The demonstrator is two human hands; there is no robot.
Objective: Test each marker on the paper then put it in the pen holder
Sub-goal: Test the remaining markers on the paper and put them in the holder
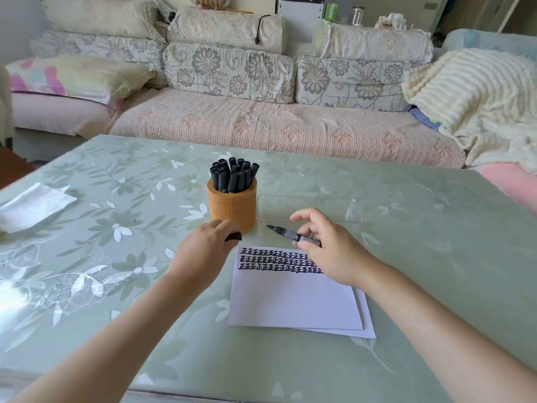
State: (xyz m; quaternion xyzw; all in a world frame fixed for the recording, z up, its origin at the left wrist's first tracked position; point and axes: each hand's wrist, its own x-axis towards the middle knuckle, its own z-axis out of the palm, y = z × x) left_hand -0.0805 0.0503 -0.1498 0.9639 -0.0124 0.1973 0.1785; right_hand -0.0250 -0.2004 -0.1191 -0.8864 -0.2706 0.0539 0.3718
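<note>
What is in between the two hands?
In the head view, the marker pokes its bare tip from the right hand toward the left hand, which holds a black cap; below it, only table.

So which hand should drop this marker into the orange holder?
Right hand: its grip holds the uncapped black marker, tip toward the orange cylindrical pen holder. Left hand pinches only the black cap.

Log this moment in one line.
left hand: holds cap | right hand: holds uncapped marker | paper: three rows of marks | pen holder: many markers
</note>
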